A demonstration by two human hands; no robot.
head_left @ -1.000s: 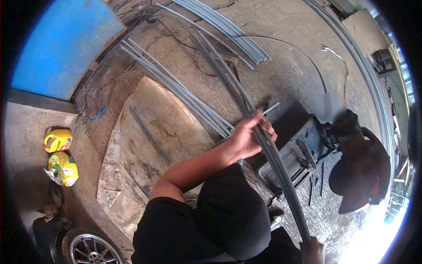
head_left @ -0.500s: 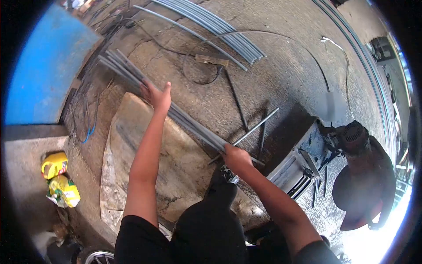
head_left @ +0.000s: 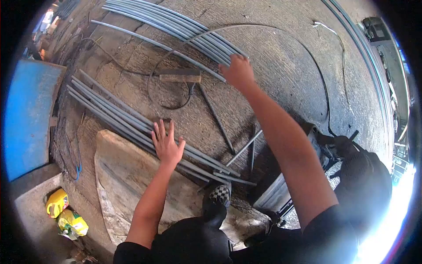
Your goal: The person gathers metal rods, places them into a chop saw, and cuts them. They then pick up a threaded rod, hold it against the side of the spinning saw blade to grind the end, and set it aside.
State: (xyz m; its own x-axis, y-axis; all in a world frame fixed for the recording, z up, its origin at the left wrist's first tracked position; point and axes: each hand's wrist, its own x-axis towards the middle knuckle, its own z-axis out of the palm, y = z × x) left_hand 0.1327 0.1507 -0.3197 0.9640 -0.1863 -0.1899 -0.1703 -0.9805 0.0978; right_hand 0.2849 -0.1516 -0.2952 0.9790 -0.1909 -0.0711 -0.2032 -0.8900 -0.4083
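My left hand rests with its fingers spread over a loose bundle of grey metal pipes on the floor. Those pipes run from the left towards my shoe, their near ends uneven. Farther off, my right hand is at the near ends of a second row of metal pipes. Its fingers curl down over those ends, and their tips are hidden. One single pipe lies just in front of that row, its end close to my right thumb.
A wooden block and a black cable lie between the pipe groups. A dark bar and crossing short pieces lie ahead of my foot. A cut-off machine stands at right. Cardboard, a blue panel and yellow containers are at left.
Both hands have let go of the pipe bundle, which now lies spread on the floor. My right hand has moved forward to the far row; my left hand has opened.
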